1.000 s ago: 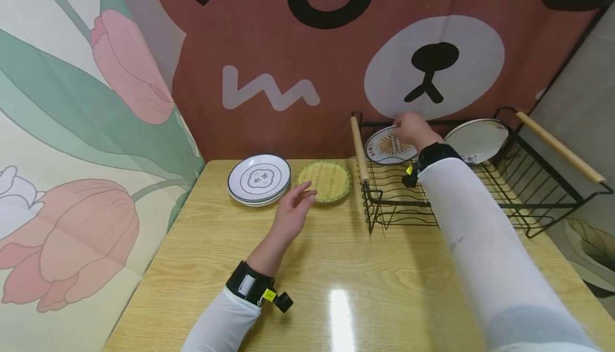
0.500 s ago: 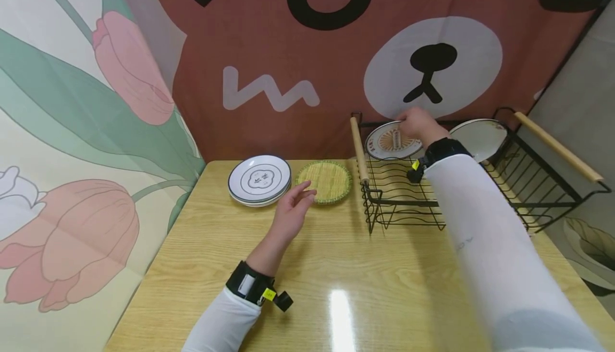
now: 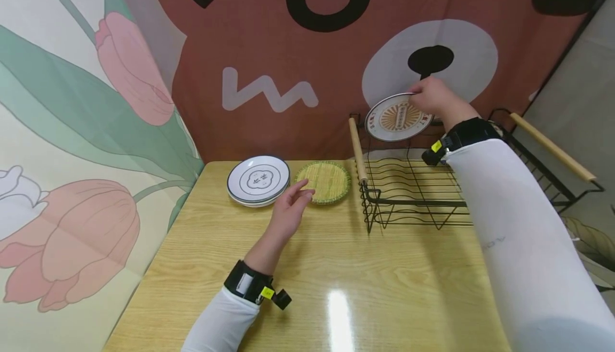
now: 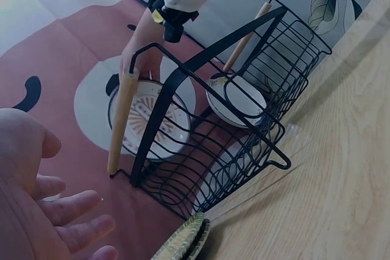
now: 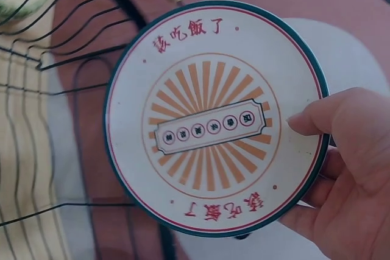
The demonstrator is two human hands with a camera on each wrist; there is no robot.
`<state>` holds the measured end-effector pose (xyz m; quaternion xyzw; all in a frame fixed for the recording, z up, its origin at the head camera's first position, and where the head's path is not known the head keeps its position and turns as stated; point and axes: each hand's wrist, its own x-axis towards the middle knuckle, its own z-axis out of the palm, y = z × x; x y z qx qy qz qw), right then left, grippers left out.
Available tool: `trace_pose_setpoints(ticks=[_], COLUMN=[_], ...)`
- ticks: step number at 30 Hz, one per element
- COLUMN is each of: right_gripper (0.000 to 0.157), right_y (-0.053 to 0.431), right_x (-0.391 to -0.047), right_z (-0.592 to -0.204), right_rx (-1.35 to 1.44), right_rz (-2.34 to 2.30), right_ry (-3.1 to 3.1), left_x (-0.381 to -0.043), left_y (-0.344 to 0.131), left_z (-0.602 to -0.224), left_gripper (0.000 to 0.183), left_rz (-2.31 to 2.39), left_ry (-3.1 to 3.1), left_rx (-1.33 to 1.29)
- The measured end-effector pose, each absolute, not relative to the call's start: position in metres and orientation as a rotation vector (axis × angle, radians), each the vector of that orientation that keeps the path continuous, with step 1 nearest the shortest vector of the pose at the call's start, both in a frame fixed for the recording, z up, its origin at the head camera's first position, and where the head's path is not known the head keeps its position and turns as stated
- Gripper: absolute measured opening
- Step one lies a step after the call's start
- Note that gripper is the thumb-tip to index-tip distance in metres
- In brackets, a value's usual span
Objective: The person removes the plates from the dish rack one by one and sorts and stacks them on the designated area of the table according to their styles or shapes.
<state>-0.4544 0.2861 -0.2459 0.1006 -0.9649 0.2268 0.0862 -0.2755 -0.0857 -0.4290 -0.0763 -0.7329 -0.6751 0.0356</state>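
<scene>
My right hand (image 3: 439, 101) pinches a round plate (image 3: 396, 119) by its right rim, thumb on the face and fingers behind. In the right wrist view the plate (image 5: 210, 77) shows a dark green rim, red characters and an orange sunburst. It is held tilted above the back left of a black wire dish rack (image 3: 413, 202) with wooden handles. My left hand (image 3: 288, 208) hovers palm inward with loosely bent fingers, holding nothing. It is nearest a round yellow woven mat (image 3: 326, 181). Left of that lies a stack of white plates (image 3: 258, 178) with a dark blue rim.
A pale bowl-like dish (image 4: 236, 98) stands in the far part of the rack, hidden behind the right arm in the head view. The rack stands against a printed cloth (image 3: 269, 138) on the wooden table (image 3: 384, 277).
My right hand has lifted the plate up out of the rack, and the right arm has shifted right across the far dish. The left hand has stayed nearly still.
</scene>
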Motion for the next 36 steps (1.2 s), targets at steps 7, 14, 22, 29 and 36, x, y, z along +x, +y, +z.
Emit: trace_pose_setpoints(ticks=[7, 14, 22, 29, 36], right_gripper=[0.037, 0.042, 0.021, 0.025, 0.046], right_y=[0.287, 0.278, 0.263, 0.245, 0.229], right_x=[-0.445, -0.428, -0.413, -0.392, -0.361], right_z=[-0.225, -0.212, -0.226, -0.252, -0.277], right_rx=[0.277, 0.288, 0.253, 0.254, 0.162], right_rz=[0.873, 1.270, 1.968, 2.277, 2.375], right_ry=[-2.790, -2.699, -2.396, -2.159, -2.073], left_x=[-0.276, -0.276, -0.277, -0.273, -0.268], left_y=[-0.087, -0.089, -0.089, -0.089, -0.090], left_z=[-0.426, -0.423, -0.419, -0.414, -0.408], left_gripper=[0.045, 0.045, 0.046, 0.047, 0.044], left_rz=[-2.088, -2.074, -2.101, -2.096, -2.117], left_ry=[-2.263, -2.273, -2.249, -2.248, -2.275], left_rx=[-0.236, -0.252, -0.239, -0.240, -0.233])
